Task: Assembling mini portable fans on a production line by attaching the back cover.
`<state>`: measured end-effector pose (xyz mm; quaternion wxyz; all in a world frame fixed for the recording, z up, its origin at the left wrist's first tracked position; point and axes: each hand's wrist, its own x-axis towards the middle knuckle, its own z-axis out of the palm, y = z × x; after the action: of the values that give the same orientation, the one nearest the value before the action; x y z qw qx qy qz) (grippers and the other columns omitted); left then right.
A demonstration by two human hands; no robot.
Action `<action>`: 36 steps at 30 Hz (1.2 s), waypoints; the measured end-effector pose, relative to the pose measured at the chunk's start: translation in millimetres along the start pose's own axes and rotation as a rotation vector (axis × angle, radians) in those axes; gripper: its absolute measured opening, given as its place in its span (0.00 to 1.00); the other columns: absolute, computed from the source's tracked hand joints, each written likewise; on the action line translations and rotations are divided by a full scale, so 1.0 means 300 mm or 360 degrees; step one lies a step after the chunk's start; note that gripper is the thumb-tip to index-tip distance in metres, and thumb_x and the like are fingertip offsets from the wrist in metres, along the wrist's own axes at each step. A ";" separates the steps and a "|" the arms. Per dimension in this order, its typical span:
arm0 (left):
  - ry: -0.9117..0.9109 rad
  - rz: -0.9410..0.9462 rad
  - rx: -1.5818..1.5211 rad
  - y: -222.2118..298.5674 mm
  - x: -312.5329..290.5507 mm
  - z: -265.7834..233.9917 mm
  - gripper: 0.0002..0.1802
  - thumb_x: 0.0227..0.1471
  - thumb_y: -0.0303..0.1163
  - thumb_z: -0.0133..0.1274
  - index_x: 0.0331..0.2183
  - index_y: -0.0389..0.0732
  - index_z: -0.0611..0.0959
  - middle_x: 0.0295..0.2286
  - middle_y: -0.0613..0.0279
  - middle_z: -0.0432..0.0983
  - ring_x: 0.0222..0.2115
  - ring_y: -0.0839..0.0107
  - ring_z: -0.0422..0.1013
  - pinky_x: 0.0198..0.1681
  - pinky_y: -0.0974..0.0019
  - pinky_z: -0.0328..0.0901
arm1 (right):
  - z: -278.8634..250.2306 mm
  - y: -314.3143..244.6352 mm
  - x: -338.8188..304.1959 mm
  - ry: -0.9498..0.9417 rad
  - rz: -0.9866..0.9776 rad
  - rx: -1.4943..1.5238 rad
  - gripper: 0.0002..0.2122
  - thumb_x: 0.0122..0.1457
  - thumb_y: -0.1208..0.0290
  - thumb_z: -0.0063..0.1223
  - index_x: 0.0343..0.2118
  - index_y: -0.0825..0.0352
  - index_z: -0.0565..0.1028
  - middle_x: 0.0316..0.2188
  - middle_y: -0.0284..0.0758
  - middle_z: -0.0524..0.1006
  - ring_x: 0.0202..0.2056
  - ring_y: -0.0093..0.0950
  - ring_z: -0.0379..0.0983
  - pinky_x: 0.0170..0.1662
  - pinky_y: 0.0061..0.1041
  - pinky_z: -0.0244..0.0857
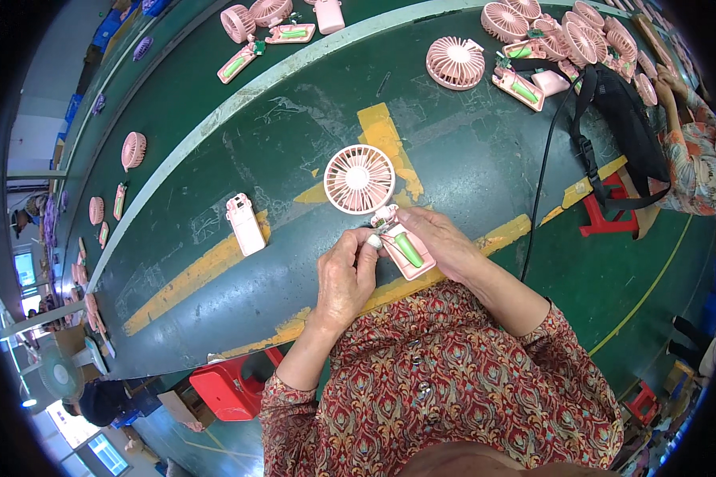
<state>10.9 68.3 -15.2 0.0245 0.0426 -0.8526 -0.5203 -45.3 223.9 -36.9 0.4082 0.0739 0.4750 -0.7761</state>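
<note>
Between my hands is an opened pink handheld fan, its round head (359, 180) resting on the green table and its handle shell (415, 266) pointing toward me. A green battery (408, 250) lies inside the handle, with a small circuit board and thin wires near the neck. My left hand (348, 270) pinches at the neck's left side, thumb and forefinger together. My right hand (441, 241) grips the handle's right edge, with its thumb near the neck. Left of them, a loose pink handle cover (246, 224) lies on the table.
Another fan head (455, 63) and several opened fans lie farther off, with a pile of fans (585, 40) at the far right. A black bag (624, 119) with straps and a cable hangs by the right edge, near another person's arm (672, 99). Red stools (229, 388) stand below.
</note>
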 end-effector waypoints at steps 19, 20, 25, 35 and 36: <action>0.0031 0.0145 0.0249 -0.027 0.011 0.008 0.04 0.47 0.22 0.50 0.30 0.36 0.73 0.21 0.53 0.73 0.22 0.58 0.72 0.25 0.61 0.66 | 0.000 0.014 -0.001 0.0028 -0.0022 -0.0097 0.17 0.64 0.61 0.38 0.42 0.70 0.71 0.32 0.31 0.74 0.31 0.15 0.69 0.35 0.16 0.65; 0.0025 0.0184 0.0327 -0.028 0.011 0.005 0.05 0.47 0.22 0.51 0.30 0.36 0.73 0.21 0.53 0.73 0.23 0.57 0.72 0.25 0.60 0.66 | 0.001 0.017 -0.001 0.0053 -0.0044 -0.0149 0.17 0.64 0.61 0.37 0.42 0.70 0.72 0.31 0.30 0.74 0.30 0.15 0.68 0.34 0.16 0.64; 0.0043 0.0386 0.0461 -0.014 0.017 -0.004 0.09 0.43 0.19 0.51 0.32 0.35 0.74 0.27 0.52 0.73 0.27 0.55 0.72 0.27 0.59 0.67 | 0.001 0.022 -0.003 0.0080 -0.0109 -0.0346 0.17 0.64 0.61 0.37 0.41 0.70 0.72 0.29 0.28 0.74 0.28 0.13 0.66 0.32 0.16 0.63; -0.0010 0.0735 0.0724 0.010 0.019 -0.007 0.17 0.38 0.15 0.52 0.36 0.33 0.78 0.30 0.52 0.73 0.28 0.58 0.73 0.27 0.63 0.69 | -0.019 0.003 -0.015 -0.0280 -0.0206 -0.0430 0.15 0.62 0.65 0.43 0.47 0.70 0.68 0.35 0.29 0.73 0.36 0.15 0.67 0.39 0.16 0.63; -0.0012 0.0732 0.0722 0.013 0.019 -0.007 0.17 0.38 0.15 0.52 0.36 0.33 0.78 0.30 0.52 0.73 0.28 0.58 0.73 0.27 0.63 0.69 | -0.022 0.004 -0.015 -0.0278 -0.0203 -0.0429 0.15 0.62 0.65 0.43 0.47 0.70 0.68 0.35 0.29 0.73 0.36 0.15 0.67 0.39 0.16 0.63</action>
<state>5.2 67.7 -10.6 0.1282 -0.1487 -0.9342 -0.2978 -43.2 231.5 -39.1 0.4042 -0.0795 0.5411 -0.7332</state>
